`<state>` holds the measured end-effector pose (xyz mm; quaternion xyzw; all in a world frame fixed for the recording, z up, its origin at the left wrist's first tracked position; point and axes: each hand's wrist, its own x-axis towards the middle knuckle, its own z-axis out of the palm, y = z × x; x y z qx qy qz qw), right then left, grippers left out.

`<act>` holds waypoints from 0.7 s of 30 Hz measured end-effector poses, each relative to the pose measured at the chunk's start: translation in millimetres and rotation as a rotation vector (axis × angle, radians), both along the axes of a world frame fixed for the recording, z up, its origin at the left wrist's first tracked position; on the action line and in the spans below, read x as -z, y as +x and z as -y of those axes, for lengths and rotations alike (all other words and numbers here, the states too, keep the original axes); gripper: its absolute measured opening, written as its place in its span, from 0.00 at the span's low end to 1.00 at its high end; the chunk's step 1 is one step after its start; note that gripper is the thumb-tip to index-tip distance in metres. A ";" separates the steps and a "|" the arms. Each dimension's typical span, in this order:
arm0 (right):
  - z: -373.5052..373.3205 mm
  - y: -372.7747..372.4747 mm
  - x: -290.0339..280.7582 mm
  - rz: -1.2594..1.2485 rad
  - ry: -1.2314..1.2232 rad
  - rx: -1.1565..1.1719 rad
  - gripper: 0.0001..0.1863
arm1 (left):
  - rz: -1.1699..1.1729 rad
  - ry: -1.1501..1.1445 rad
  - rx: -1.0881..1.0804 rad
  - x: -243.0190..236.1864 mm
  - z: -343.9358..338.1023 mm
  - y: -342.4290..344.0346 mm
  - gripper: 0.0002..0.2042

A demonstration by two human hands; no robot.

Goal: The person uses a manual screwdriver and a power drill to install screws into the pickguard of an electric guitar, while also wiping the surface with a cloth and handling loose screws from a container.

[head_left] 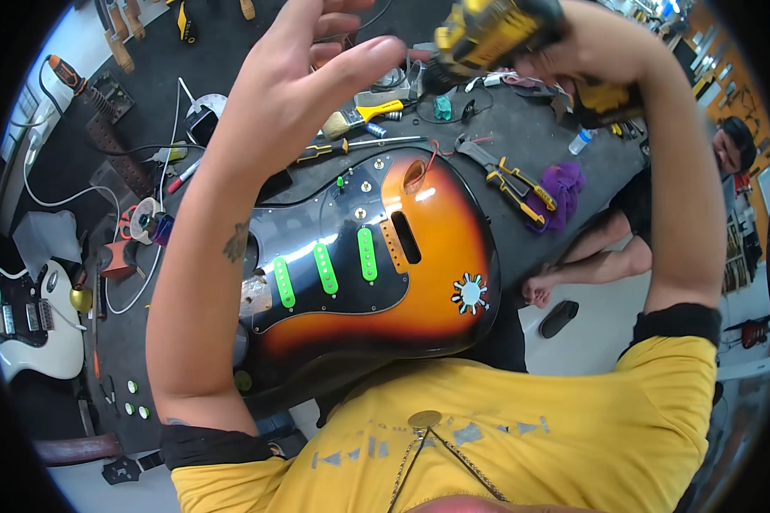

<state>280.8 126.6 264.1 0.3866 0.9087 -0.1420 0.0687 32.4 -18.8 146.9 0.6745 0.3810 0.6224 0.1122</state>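
My right hand (577, 47) grips a yellow-and-black cordless drill (488, 30) high at the upper right, its chuck pointing leftward. My left hand (325, 68) is raised left of the chuck, fingers apart and thumb stretched toward the drill. Below them lies a sunburst electric guitar body (441, 316) with a black pickguard (304, 239), three green pickup covers (325, 267), small knobs and a red wire at an opening near the upper edge.
Pliers (505, 179), a purple cloth (565, 188), a paintbrush (351, 120), cables and tools surround the guitar on the dark bench (453, 158). A white guitar (60, 342) lies left. Another person (607, 239) sits at the right, bare legs beside the bench.
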 end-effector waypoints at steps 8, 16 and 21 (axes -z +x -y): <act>13.8 -85.2 -19.2 -0.029 -0.032 -0.592 0.21 | 0.294 -0.183 0.104 -8.2 -12.8 23.3 0.31; 39.5 -108.3 48.9 -0.150 0.785 -0.417 0.33 | 0.382 -0.090 0.016 56.3 -45.6 -26.9 0.25; 32.8 -105.0 53.5 -0.260 0.741 -0.408 0.28 | 0.388 -0.169 0.112 54.6 -43.6 -35.9 0.27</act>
